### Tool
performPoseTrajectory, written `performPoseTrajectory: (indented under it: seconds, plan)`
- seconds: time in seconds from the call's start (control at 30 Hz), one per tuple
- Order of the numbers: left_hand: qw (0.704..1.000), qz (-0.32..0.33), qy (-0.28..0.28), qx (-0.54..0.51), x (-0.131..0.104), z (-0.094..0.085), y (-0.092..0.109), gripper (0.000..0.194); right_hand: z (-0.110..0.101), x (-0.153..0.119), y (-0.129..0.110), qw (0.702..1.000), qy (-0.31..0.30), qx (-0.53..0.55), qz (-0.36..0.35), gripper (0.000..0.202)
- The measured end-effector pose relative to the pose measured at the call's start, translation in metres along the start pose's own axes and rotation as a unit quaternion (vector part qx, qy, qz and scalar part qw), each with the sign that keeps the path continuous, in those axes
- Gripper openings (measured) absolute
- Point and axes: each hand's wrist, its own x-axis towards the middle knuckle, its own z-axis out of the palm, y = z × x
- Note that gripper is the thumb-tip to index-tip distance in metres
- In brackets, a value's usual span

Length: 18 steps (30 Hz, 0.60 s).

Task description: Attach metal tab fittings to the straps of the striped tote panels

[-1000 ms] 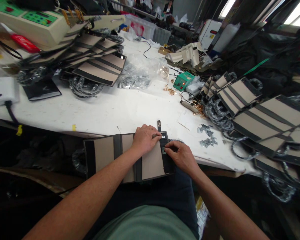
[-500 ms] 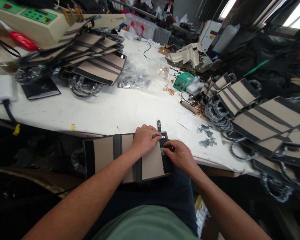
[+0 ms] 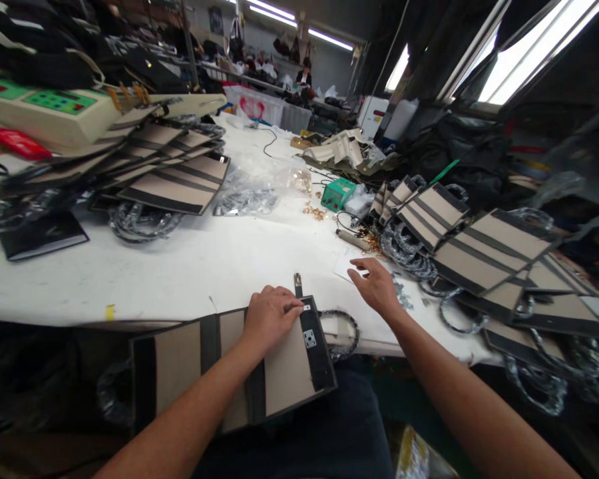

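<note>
In a workshop lit by strip lamps, a white bench (image 3: 180, 266) carries stacked panels on both sides and a green box (image 3: 338, 193), while a beige-and-black panel (image 3: 287, 382) lies at its near edge, partly over the person's lap. The panel's long axis runs left to right, its right end tilted slightly away from the person. The left hand (image 3: 269, 318) is nearer, resting palm down on it, fingers apparently pinching a slim dark piece (image 3: 292, 308) beside a square metal plate (image 3: 310, 338). From the right hand (image 3: 376, 286), the panel lies left and toward the person; that hand, thumb and forefinger apart and visibly holding nothing, hovers near scattered grey pieces (image 3: 404, 296)
</note>
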Motion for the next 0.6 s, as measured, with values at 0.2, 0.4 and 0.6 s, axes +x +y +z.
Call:
performPoseTrajectory:
  seconds: [0.2,0.4,0.6]
  plan:
    - [1.000,-0.002,0.007,-0.019,0.001,0.002,-0.004,0.013,0.019,0.091,0.041,0.993,-0.044,-0.107,0.005,0.040]
    - [0.998,-0.034,0.011,-0.053,-0.001,0.003,-0.005,0.013,0.039,0.127,0.029,0.995,-0.057,-0.074,0.040,0.024]
    - [0.985,-0.086,0.021,-0.146,-0.012,0.018,-0.008,0.012,0.037,0.135,0.011,0.968,0.065,0.226,0.083,0.034]
